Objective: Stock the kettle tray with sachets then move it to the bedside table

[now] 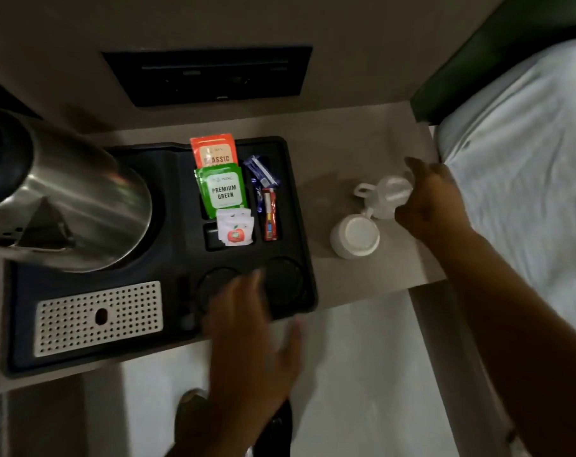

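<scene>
Tray (167, 338) sits on the grey table (355, 140), black plastic, long axis running left to right across the tabletop, near long edge hanging slightly past the table's front lip. Only one view here, the head camera looking down.

Left hand (257, 338) is spread wide, fingers apart, hovering over the tray's near right corner, partly covering one of the two round cup wells (285, 280). Kinda blurry, so can't tell if it's touching the tray or just above it.

Beyond that hand, the sachets stand in the middle slots: an orange "Classic" packet (214, 150) furthest back, green "Premium Green" packet (222, 189) overlapping in front of it, small white packets with a red fruit logo (235, 229) nearest the hand. Just right of those, a narrow slot holds blue sticks (261, 171) and a red stick (270, 219), all lying lengthwise front to back.

Left of the hand is a perforated metal drip plate (98, 318), and beyond that the steel kettle (65, 202) on the tray's left end, looming big in the lens.

Right hand (435, 199) is out on the bare tabletop right of the tray, fingers curled around a white cup (390, 196) lying tilted on its side. A second white cup (355, 237) stands upside down just beside it, toward me. Bed with white sheet (527, 159) is right behind that hand.
</scene>
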The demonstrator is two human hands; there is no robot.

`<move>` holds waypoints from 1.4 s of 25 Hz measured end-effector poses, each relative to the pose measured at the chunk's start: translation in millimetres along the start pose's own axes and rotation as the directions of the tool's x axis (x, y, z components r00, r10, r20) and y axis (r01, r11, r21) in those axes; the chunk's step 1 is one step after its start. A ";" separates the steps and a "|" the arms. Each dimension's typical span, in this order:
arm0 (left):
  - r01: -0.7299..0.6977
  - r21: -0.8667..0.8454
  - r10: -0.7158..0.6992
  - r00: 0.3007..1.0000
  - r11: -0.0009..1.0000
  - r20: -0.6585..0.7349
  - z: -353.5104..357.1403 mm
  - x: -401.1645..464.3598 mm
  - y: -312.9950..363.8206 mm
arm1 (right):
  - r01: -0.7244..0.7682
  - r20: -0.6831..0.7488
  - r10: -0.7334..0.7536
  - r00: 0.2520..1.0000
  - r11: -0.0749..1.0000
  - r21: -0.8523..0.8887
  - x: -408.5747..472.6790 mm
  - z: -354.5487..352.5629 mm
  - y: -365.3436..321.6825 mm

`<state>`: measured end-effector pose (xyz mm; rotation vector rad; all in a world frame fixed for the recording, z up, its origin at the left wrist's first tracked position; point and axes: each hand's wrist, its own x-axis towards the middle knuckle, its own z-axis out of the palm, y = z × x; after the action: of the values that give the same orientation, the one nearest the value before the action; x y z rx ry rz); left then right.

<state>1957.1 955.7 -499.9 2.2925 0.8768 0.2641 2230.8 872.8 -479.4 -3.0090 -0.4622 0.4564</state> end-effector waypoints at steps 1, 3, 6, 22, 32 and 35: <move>-0.079 0.031 0.075 0.988 0.996 0.133 21.2 13.4 21.9 | 0.039 0.102 -0.034 0.994 0.998 -0.048 9.7 3.4 4.6; -0.115 0.124 0.081 0.963 0.986 0.256 60.0 55.4 54.9 | 0.133 0.242 -0.115 0.963 0.990 -0.057 25.3 16.1 11.3; -0.175 0.296 0.061 0.932 0.939 0.357 100.4 100.7 74.6 | 0.225 0.223 -0.224 0.949 0.974 0.021 34.8 32.0 20.1; 0.134 0.148 -0.145 0.987 0.980 0.072 -22.7 20.6 -77.1 | 0.111 0.135 -0.165 0.977 0.934 0.338 -162.2 96.0 -101.8; 0.005 0.244 -0.030 0.995 0.970 0.098 -16.0 23.7 -78.8 | 0.134 0.189 -0.155 0.970 0.984 0.120 -153.6 93.7 -110.9; 0.064 0.289 -0.125 0.973 0.955 0.196 -40.4 22.1 -65.3 | 0.121 0.280 -0.143 0.949 0.988 0.094 -160.2 67.6 -115.4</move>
<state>1923.7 1027.3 -512.3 2.4710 0.9596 -0.1580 2031.9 935.5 -486.8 -2.8243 -0.6443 0.8828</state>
